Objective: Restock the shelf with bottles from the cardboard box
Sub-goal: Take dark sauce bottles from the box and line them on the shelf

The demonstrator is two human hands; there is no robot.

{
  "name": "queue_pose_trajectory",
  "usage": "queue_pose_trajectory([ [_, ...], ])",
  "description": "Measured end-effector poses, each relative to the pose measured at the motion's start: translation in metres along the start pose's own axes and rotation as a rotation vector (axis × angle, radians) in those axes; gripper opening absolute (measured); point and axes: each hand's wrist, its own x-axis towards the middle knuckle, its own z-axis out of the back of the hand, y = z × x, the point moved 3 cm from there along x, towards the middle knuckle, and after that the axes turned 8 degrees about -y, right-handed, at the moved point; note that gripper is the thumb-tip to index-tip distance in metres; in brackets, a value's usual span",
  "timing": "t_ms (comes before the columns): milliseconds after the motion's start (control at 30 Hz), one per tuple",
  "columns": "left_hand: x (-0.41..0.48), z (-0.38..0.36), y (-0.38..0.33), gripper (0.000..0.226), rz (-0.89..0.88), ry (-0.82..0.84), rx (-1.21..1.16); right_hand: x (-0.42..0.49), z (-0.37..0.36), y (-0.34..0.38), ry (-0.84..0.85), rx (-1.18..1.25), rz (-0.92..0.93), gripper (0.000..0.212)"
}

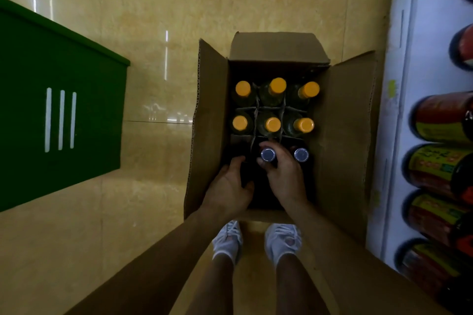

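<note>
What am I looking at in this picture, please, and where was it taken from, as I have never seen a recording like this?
There is no machine here: a person wears one wide-angle camera on the head, so you look down past their arms. The open cardboard box stands on the floor by their white shoes, split into cells by dividers. Six orange-capped bottles fill the two far rows. In the near row, the right hand has its fingers curled round the neck of the middle silver-capped bottle; the other silver-capped bottle stands beside it, untouched. The left hand reaches into the near left cell; I cannot tell whether it holds anything. The white shelf with labelled containers is on the right, a green bin on the left.
</note>
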Motion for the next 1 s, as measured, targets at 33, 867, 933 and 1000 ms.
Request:
queue_pose_trajectory([
  [33,-0.002,0.0,0.001,0.067,0.003,0.001,-0.002,-0.001,0.002,0.0,0.017,-0.015,0.007,0.041],
  [867,-0.146,0.14,-0.148,0.075,-0.292,-0.024,-0.26,-0.11,0.219,0.255,0.116,0.189,0.292,0.036],
  [933,-0.176,0.163,-0.171,0.069,-0.315,-0.029,-0.264,-0.126,0.246,0.286,0.113,0.188,0.292,0.035],
  [1000,-0.209,0.19,-0.198,0.062,-0.346,-0.046,-0.265,-0.144,0.277,0.324,0.08,0.192,0.292,0.036],
])
